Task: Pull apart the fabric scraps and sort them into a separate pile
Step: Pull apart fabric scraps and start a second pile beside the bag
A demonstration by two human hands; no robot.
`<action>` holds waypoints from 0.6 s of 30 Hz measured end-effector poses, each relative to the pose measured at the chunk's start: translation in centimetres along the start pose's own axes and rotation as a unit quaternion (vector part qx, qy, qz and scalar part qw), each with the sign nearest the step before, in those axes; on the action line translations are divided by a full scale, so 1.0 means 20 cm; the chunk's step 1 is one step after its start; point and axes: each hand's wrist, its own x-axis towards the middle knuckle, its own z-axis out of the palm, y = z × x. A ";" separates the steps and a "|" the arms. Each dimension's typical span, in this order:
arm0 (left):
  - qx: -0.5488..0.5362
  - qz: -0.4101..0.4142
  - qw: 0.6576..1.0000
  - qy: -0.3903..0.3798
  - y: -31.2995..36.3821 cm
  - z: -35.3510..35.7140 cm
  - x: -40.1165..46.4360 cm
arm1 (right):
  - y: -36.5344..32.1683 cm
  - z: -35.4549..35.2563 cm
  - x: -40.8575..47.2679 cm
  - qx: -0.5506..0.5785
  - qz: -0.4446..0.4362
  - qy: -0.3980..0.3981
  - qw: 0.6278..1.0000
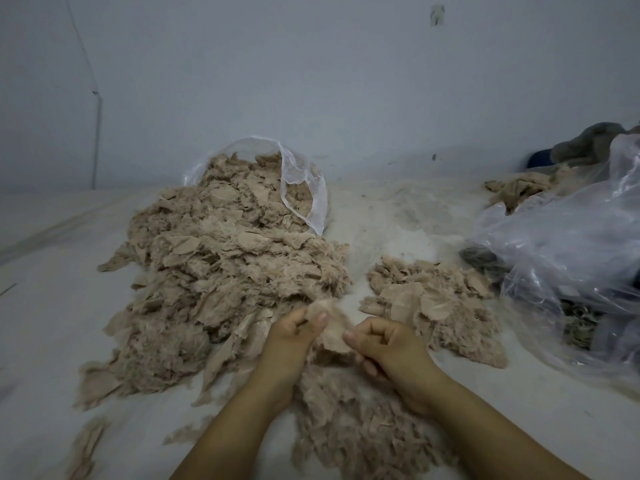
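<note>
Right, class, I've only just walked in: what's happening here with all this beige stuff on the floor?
A person is sorting fabric scraps. Both hands, left hand and right hand, pinch one scrap between them, as if pulling it apart. A big pile spills from a clear bag on the left. A smaller pile lies to the right, apart from it. More scraps lie under the wrists.

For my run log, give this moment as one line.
left hand + right hand: pinching scrap | big pile left | sorted pile right
</note>
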 end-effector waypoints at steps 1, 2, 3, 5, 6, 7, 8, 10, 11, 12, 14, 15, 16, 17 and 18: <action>-0.012 -0.003 1.000 0.011 0.00 -0.01 0.01 | 0.00 -0.01 0.00 -0.007 0.002 -0.001 1.000; -0.018 -0.006 1.000 0.024 0.00 -0.03 0.01 | 0.00 -0.01 0.00 -0.016 0.006 -0.007 1.000; -0.020 -0.010 0.999 0.047 0.00 -0.04 0.02 | 0.00 -0.01 0.00 -0.025 0.014 -0.017 0.999; -0.026 -0.015 0.994 0.109 0.01 -0.06 0.04 | 0.01 -0.02 -0.01 -0.040 0.027 -0.047 0.998; -0.027 -0.012 0.992 0.121 0.01 -0.06 0.05 | 0.01 -0.02 -0.01 -0.047 0.025 -0.059 0.997; -0.023 -0.009 0.994 0.111 0.02 -0.07 0.05 | 0.01 -0.02 -0.02 -0.057 0.018 -0.064 0.996; -0.014 -0.010 0.997 0.079 0.02 -0.07 0.04 | 0.00 -0.01 -0.02 -0.067 0.004 -0.060 0.996; 0.028 -0.030 0.999 -0.013 0.01 -0.05 0.01 | 0.00 -0.01 -0.02 -0.083 -0.027 -0.023 0.996; 0.067 -0.043 0.996 -0.051 0.00 -0.03 0.00 | 0.00 -0.01 -0.01 -0.085 -0.037 0.000 0.996; 0.107 -0.049 0.990 -0.075 -0.01 -0.02 -0.01 | 0.01 -0.01 -0.01 -0.080 -0.052 0.022 0.995; 0.148 -0.042 0.985 -0.082 -0.02 0.00 -0.01 | 0.02 -0.01 0.01 -0.050 -0.083 0.078 0.992; 0.143 -0.036 0.987 -0.068 -0.02 -0.01 -0.01 | 0.02 -0.01 0.02 -0.040 -0.088 0.114 0.989; 0.123 -0.035 0.991 -0.049 -0.01 -0.02 0.00 | 0.02 -0.02 0.03 -0.031 -0.089 0.146 0.985; 0.092 -0.037 0.995 -0.032 0.00 -0.04 0.01 | 0.01 -0.04 0.04 -0.028 -0.089 0.171 0.981; 0.067 -0.039 0.997 -0.022 0.01 -0.05 0.01 | 0.01 -0.05 0.04 -0.026 -0.090 0.183 0.979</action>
